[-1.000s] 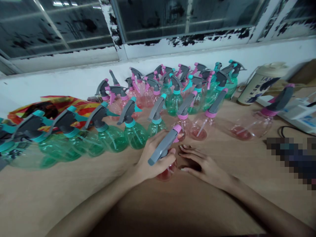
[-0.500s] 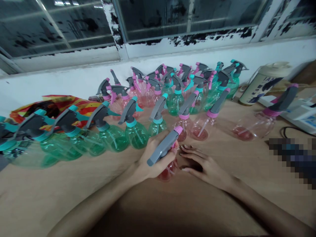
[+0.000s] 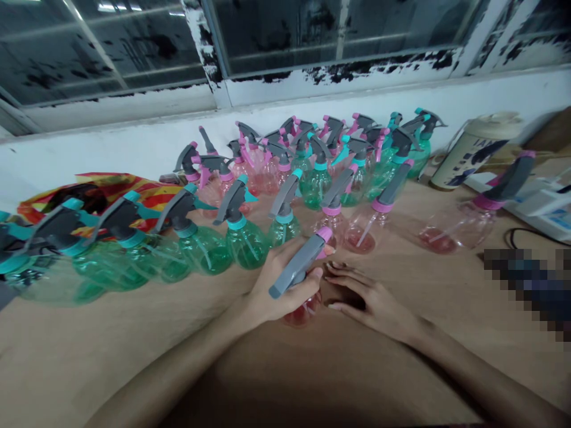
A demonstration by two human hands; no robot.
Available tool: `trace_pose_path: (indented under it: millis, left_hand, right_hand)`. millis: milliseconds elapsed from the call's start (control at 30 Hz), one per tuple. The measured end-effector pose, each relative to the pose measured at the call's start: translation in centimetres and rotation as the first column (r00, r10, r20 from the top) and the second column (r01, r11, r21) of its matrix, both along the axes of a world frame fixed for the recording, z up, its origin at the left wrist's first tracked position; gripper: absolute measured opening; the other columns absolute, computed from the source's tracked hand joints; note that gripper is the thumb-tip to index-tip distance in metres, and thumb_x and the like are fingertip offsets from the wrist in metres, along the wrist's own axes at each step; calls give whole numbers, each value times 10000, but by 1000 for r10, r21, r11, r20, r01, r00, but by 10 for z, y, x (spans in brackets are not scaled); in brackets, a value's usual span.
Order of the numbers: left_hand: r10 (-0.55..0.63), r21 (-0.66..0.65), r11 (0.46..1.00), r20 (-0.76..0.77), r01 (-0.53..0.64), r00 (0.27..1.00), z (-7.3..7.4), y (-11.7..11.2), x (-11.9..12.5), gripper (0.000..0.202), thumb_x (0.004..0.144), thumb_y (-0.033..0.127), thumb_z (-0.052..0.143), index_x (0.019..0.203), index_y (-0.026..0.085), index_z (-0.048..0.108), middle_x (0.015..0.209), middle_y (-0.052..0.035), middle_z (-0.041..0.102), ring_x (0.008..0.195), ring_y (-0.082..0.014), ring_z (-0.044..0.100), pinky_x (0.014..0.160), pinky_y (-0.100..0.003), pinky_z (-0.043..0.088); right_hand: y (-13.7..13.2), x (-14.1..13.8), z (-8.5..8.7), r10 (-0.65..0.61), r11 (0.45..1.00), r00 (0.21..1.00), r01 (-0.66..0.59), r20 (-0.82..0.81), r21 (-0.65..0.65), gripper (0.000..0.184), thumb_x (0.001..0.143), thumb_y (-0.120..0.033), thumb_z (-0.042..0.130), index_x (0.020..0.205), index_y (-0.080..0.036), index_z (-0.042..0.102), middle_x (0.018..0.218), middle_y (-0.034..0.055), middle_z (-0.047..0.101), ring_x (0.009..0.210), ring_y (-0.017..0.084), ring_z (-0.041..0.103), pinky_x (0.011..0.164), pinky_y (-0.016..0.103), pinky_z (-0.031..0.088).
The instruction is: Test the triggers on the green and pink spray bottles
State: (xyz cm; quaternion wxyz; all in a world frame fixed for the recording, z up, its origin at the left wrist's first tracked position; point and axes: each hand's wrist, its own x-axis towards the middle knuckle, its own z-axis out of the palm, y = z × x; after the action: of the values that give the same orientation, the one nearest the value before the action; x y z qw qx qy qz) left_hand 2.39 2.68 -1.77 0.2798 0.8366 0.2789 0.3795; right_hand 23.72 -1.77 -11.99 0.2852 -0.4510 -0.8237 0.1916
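My left hand (image 3: 272, 285) is wrapped round a pink spray bottle (image 3: 303, 309) with a grey trigger head (image 3: 298, 264) and a pink collar, standing on the wooden table (image 3: 134, 351). My right hand (image 3: 366, 297) lies flat on the table just right of that bottle, fingers stretched toward its base and holding nothing. Right behind my hands runs a row of green spray bottles (image 3: 245, 241) with teal collars and pink spray bottles (image 3: 361, 235).
Many more pink and green spray bottles (image 3: 312, 154) are crowded at the back by the white wall. A red and yellow bag (image 3: 107, 187) lies at the left. A cream jug (image 3: 473, 148) and a white device (image 3: 539, 205) stand at the right.
The grey trigger head in my left hand has shifted slightly. My right hand has stayed flat beside the bottle.
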Motion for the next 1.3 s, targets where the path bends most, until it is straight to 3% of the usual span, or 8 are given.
trace_pose_path:
  millis: [333, 533, 733, 867, 1033, 1200, 1300]
  left_hand:
    - [-17, 18, 1000, 13, 17, 1000, 0, 1, 0, 228, 779, 159, 537, 998, 201, 585, 953, -59, 657, 843, -201, 627, 763, -353, 503]
    - [4, -25, 1000, 5, -3, 1000, 6, -3, 1, 80, 825, 211, 499, 867, 207, 567, 841, -37, 632, 782, -188, 618, 730, -342, 507]
    - [27, -43, 999, -44, -29, 999, 8, -6, -2, 173, 866, 258, 483, 714, 196, 534, 683, 0, 578, 636, -146, 564, 633, -297, 477]
    - [79, -84, 993, -25, -80, 997, 5, -7, 0, 129, 870, 276, 501, 876, 204, 608, 840, -43, 654, 795, -186, 629, 750, -342, 499]
    - [91, -122, 988, 3, -90, 996, 2, -10, 4, 189, 842, 312, 555, 1000, 219, 603, 1002, -79, 658, 978, -230, 626, 866, -389, 498]
    - [91, -176, 981, 26, -85, 996, -1, -17, 12, 328, 807, 387, 607, 1072, 198, 574, 992, -72, 652, 692, -172, 638, 679, -348, 535]
    - [41, -194, 981, 64, -28, 997, -3, -22, 27, 366, 789, 391, 635, 1087, 190, 571, 1045, -81, 633, 804, -196, 642, 745, -358, 536]
  right_hand:
    - [0, -1, 1, -3, 1000, 1000, 3, 14, -11, 473, 853, -415, 582, 1291, -256, 498, 1360, 56, 523, 1295, 236, 424, 1079, 472, 360]
    - [-1, -1, 1, -4, 1000, 1000, 4, 16, -2, 461, 858, -421, 571, 1282, -249, 509, 1366, 61, 517, 1293, 239, 426, 1078, 473, 360]
    - [0, -1, -1, 7, 1000, 1000, -7, 16, -4, 458, 860, -435, 564, 1271, -237, 519, 1375, 70, 507, 1301, 242, 414, 1083, 484, 345]
    - [1, 0, 1, 22, 1000, 1000, -22, -3, -12, 492, 839, -465, 581, 1273, -244, 511, 1377, 70, 504, 1307, 247, 405, 1086, 493, 332]
    - [-7, -2, 14, 2, 996, 999, -6, -42, -94, 649, 781, -527, 624, 1342, -279, 413, 1382, 76, 494, 1261, 277, 461, 1033, 518, 383]
    - [-26, -16, 39, -70, 988, 995, 59, -74, -143, 754, 718, -593, 650, 1345, -276, 378, 1309, 88, 551, 1129, 307, 566, 915, 509, 469]
    - [-36, -24, 49, -141, 988, 984, 133, -106, -82, 754, 683, -606, 671, 1288, -228, 429, 1154, 106, 618, 1041, 308, 594, 837, 484, 501]
